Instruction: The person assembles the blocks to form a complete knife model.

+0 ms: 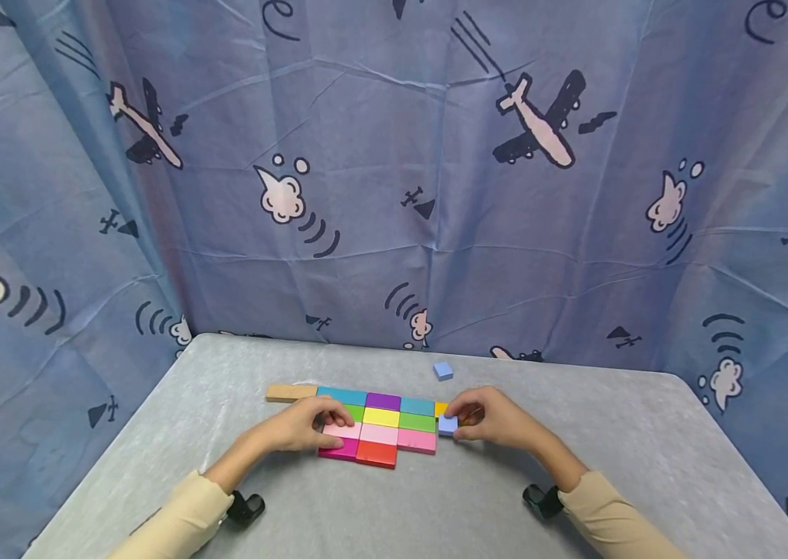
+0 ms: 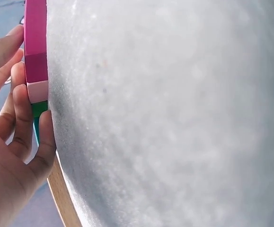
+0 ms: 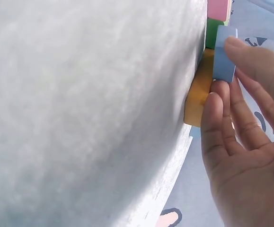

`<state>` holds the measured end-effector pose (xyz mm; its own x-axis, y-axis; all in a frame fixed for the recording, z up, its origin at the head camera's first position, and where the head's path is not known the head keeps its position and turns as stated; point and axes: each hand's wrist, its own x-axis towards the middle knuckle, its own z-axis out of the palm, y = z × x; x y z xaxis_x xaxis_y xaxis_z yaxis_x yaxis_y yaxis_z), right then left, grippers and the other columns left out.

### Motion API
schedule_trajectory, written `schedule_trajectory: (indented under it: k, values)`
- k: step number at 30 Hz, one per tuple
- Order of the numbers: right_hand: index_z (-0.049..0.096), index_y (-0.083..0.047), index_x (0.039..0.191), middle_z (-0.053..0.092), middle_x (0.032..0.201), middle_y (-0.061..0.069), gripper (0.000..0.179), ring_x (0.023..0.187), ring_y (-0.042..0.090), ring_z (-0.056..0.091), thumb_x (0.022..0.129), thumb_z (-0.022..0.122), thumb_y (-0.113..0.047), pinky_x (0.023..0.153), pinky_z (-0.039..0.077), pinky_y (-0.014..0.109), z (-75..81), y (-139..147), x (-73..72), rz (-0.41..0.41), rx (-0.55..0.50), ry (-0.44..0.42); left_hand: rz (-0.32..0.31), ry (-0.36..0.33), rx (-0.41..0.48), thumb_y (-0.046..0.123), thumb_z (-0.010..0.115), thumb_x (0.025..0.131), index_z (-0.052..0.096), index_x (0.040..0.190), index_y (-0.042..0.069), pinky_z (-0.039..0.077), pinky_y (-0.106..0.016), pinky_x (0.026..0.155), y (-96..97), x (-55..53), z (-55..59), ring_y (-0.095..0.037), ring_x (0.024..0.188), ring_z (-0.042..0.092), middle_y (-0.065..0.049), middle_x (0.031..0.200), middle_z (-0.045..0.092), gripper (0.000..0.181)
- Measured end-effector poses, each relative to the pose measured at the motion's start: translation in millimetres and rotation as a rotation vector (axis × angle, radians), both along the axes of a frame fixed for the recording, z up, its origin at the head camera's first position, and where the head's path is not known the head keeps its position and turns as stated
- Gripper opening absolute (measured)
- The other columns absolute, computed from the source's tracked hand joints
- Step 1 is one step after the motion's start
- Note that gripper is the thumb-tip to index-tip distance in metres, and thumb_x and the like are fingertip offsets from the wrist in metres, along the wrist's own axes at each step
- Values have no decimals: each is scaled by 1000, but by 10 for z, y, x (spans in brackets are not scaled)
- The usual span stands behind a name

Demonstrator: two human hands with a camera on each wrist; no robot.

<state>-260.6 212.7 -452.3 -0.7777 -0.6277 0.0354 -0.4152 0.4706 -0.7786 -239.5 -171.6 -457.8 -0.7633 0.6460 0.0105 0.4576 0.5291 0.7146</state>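
Flat coloured blocks lie side by side on the table in rows. My left hand (image 1: 299,425) rests at the left end of the rows, its fingers against the pink block (image 1: 342,431) and the magenta block (image 1: 340,451). In the left wrist view, the thumb touches the magenta block (image 2: 36,40). At the right end, my right hand (image 1: 501,419) pinches a small light-blue block (image 3: 225,54) between thumb and fingers. This block overlaps the orange-yellow block (image 3: 200,94) and sits beside the right green block (image 1: 418,421). Part of the orange-yellow block is hidden by the hand.
A natural wood block (image 1: 290,393) extends from the back row's left end. Another light-blue block (image 1: 443,371) lies alone farther back. Red (image 1: 376,454), purple (image 1: 383,401) and yellow (image 1: 380,417) blocks are among the rows. A patterned curtain (image 1: 380,194) hangs behind the grey-white table (image 1: 575,466).
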Motion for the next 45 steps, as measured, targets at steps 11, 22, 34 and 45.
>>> schedule_trajectory:
  k: [11, 22, 34, 45]
  values:
    - [76, -6, 105, 69, 98, 1, 25, 87, 25, 63, 82, 85, -3, 80, 54, 39, 7, -64, -1, 0, 32, 5, -2, 0, 2, 11, 80, 90, 72, 113, 13, 45, -28, 73, -15, -6, -6, -18, 91, 55, 5, 99, 62, 24]
    - [74, -2, 105, 69, 100, 5, 28, 88, 26, 63, 80, 86, -2, 78, 54, 38, 20, -5, -1, -17, 2, 14, 4, -15, 11, 13, 80, 90, 72, 113, 15, 45, -28, 73, -19, -26, -12, -17, 90, 55, 5, 99, 62, 24]
    - [74, -3, 104, 69, 100, 3, 28, 87, 22, 62, 79, 86, -1, 78, 54, 36, -1, -18, -53, -36, 36, 25, 5, -13, 14, 13, 81, 90, 72, 113, 16, 45, -27, 73, -29, -32, -36, -17, 90, 55, 6, 99, 62, 25]
    - [73, -2, 103, 70, 98, 3, 26, 86, 25, 63, 80, 86, 0, 77, 54, 36, 4, -34, -56, 3, 10, 63, -6, 2, 2, 11, 80, 90, 72, 112, 13, 46, -27, 73, -19, -40, -28, -15, 89, 55, 5, 99, 63, 24]
